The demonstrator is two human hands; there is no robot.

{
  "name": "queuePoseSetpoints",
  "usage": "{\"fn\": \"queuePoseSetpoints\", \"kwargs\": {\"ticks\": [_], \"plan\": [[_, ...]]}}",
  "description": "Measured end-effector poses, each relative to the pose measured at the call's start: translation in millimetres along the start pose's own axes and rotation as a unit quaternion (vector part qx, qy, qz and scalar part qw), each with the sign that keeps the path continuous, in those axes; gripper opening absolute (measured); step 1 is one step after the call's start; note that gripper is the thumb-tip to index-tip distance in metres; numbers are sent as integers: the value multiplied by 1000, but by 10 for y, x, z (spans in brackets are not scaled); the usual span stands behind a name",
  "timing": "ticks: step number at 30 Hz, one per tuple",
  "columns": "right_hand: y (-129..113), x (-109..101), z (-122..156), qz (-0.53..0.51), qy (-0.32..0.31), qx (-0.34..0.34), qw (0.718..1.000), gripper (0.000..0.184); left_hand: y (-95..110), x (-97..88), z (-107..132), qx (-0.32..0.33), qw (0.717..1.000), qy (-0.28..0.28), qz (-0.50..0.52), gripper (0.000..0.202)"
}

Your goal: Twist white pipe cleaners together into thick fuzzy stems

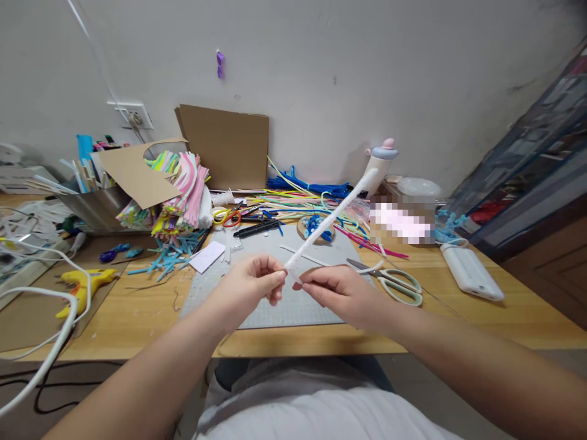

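A long white pipe cleaner slants up and to the right from between my two hands, above the grey cutting mat. My left hand pinches it close to its lower end between thumb and fingertips. Just to the right, my right hand is closed in a pinch on the same lower end, where a short part seems bent; the fingers partly hide it. Green-handled scissors lie beside my right hand. Behind the stem sits a small round wooden piece with blue bits.
A yellow glue gun and white cables lie at the left. Bundled pastel pipe cleaners, loose coloured stems and a black pen fill the back. A white power bank rests at the right.
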State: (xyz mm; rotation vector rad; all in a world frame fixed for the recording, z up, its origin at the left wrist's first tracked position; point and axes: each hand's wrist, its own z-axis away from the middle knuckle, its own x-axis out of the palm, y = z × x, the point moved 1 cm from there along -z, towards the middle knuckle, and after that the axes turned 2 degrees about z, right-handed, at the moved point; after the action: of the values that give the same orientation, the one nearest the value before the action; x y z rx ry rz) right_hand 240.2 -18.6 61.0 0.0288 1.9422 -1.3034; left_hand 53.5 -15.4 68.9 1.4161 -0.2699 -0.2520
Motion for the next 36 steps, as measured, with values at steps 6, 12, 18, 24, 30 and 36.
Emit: {"fn": "queuePoseSetpoints", "kwargs": {"ticks": [6, 12, 18, 24, 30, 36], "plan": [[-25, -19, 41, 31, -19, -7, 999, 23, -111, -22, 35, -107, 987, -71, 96, 25], [-55, 34, 115, 216, -12, -40, 976, 14, -176, 54, -4, -84, 995, 47, -16, 17], [-216, -80, 67, 354, -22, -139, 925, 16, -182, 88, 73, 60, 945, 87, -310, 13], [-221, -323, -212, 314, -77, -151, 934, 16, -261, 34, 147, 210, 818, 23, -534, 14], [-39, -431, -317, 133, -206, -109, 963, 21, -214, -20, 166, 257, 848, -65, -460, 15], [40, -269, -146, 23, -137, -171, 975, 35, -62, 55, 190, 100, 978, -89, -157, 11]]}}
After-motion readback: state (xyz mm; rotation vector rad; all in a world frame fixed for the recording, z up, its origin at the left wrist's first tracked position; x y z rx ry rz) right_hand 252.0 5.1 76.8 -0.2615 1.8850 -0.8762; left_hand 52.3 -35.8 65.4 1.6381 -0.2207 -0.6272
